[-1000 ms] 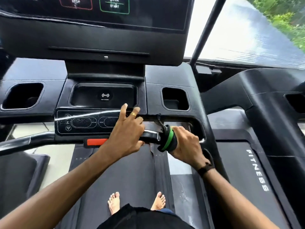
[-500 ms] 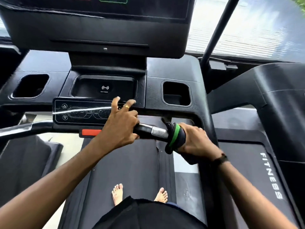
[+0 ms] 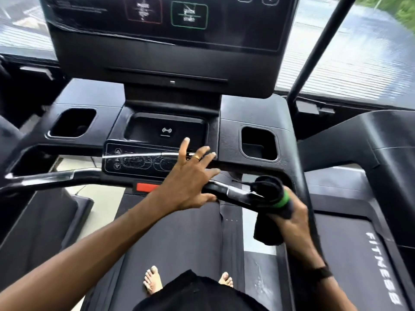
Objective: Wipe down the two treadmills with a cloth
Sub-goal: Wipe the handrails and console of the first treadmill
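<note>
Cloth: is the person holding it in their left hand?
No, the dark cloth is wrapped round the handlebar in the right hand; the left hand has its fingers spread.

Left hand [image 3: 190, 182] reaches forward with fingers spread (ring on one), while right hand [image 3: 292, 218] stays curled tight.

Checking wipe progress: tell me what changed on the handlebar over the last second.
The left hand let go of the handlebar: its fingers, curled over the bar a second ago, are now spread above the button panel. The right hand slid the black cloth with the green stripe rightward along the bar. It still grips the cloth around the bar.
</note>
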### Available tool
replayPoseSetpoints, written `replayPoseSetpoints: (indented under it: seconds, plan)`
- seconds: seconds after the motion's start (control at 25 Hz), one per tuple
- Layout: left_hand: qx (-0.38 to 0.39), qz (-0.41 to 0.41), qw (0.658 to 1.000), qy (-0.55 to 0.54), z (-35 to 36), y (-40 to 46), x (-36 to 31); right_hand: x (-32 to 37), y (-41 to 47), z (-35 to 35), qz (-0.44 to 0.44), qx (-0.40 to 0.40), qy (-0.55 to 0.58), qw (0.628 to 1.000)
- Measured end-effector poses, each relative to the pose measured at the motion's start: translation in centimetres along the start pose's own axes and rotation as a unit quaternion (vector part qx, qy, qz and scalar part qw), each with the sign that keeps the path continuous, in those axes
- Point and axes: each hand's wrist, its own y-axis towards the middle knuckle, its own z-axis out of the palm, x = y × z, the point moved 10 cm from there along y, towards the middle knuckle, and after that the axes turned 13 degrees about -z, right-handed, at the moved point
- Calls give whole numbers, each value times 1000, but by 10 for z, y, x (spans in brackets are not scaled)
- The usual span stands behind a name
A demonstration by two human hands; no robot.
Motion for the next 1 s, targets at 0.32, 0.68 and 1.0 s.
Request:
replayPoseSetpoints:
  seconds: [0.32,0.68,1.0]
  plan:
    - [-144,-152,954,-216,-53,-29,121,91,127,67,-36,-40,88,995]
    - [-231,-370,852,-289,-32,-127,319,21,181,304,-210,483,-458,716]
    - [-211,-446,827,-269,-1,-121,353,73,155,440,-414,577,-355,608]
